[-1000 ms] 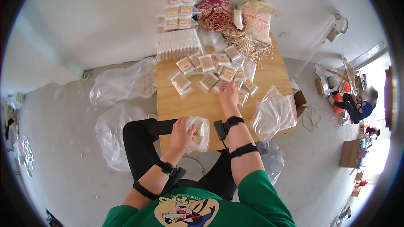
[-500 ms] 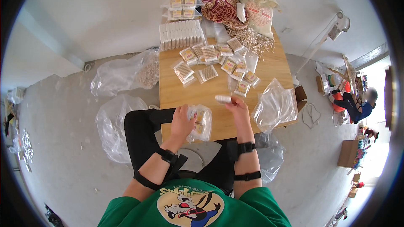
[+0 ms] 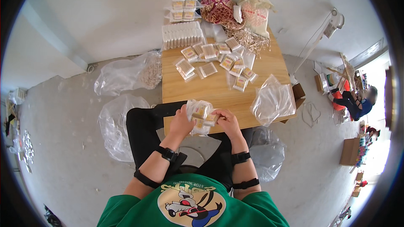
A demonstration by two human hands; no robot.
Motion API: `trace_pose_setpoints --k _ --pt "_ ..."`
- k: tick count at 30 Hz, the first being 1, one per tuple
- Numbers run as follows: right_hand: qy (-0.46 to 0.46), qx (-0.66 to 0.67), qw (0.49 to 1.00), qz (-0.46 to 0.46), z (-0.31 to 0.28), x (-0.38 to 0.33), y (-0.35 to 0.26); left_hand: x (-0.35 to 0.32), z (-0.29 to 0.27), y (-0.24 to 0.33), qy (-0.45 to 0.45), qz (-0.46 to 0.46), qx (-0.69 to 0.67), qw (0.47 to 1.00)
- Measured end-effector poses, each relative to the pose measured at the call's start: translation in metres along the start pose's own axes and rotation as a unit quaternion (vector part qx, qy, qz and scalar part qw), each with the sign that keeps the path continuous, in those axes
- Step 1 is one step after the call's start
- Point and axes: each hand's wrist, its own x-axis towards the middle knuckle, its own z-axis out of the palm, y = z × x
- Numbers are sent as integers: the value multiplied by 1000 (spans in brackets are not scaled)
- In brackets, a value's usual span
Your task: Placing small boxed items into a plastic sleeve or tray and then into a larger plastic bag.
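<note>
At the near edge of the wooden table, two clear floor sacks, left hand gripping a clear bag of packets, right hand pinching one small packet into it, roughly a dozen loose packets beyond, one empty bag right.

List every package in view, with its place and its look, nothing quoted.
Clear bag of small packs: held in both hands at the near table edge.
Small clear packets: scattered mid-table, tan contents.
White boxes: row, far left of the table.
Empty clear bag: right table edge.
</note>
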Motion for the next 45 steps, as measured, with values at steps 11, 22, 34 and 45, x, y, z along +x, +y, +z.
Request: trace_pose_setpoints --k 11,22,34,45 --pt "-33 -175 983 47 35 9 -25 1 9 -14 72 9 -49 996" --pt "-88 -258 962 -2 64 18 -26 -3 7 -14 125 92 -119 981" --pt "-11 -232 973 -8 52 25 -20 2 16 -21 143 134 -101 975" --pt "270 -416 837 232 -81 142 25 9 21 -35 110 54 -184 975"
